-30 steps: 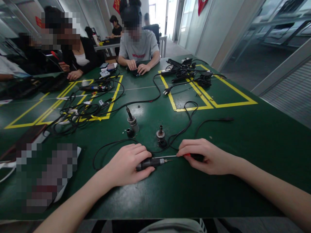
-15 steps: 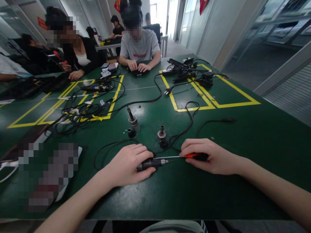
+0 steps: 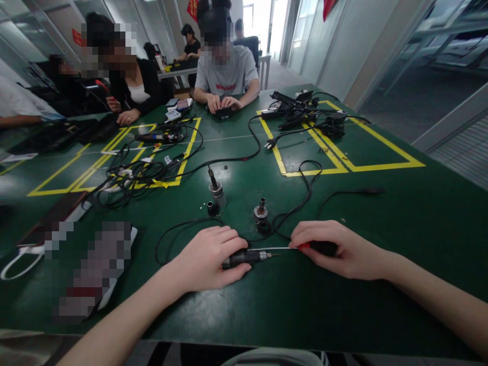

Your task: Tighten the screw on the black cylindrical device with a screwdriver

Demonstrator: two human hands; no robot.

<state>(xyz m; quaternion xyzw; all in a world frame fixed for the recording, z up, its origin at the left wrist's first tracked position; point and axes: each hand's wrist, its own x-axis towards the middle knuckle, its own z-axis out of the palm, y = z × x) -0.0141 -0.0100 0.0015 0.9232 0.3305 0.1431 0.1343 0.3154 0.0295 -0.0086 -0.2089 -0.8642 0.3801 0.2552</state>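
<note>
My left hand (image 3: 215, 256) is closed around a black cylindrical tool (image 3: 244, 257), whose metal nose and thin tip point right. Between the fingers and thumb of my right hand (image 3: 339, 249) is a screwdriver (image 3: 318, 247) with a red and black handle. Its slim shaft runs left along the far side of the black tool and ends near my left fingers; contact there I cannot tell. Beyond my hands stands a metal motor-like part (image 3: 216, 190) with an upright shaft, a small black collar (image 3: 212, 208) beside it. A shorter metal part (image 3: 261, 211) stands by a black ring (image 3: 264, 227).
Black cables (image 3: 301, 198) loop behind my hands. Tangled cords (image 3: 125, 178) lie on the left, and a pile of black adapters (image 3: 293, 112) sits at the back right inside yellow tape (image 3: 316, 173). A blurred-out flat object (image 3: 91, 274) rests front left. Co-workers sit across the table.
The whole view has shifted slightly, so things appear farther right. Both hands keep their holds, and the screwdriver's handle shows less red between my right fingers.
</note>
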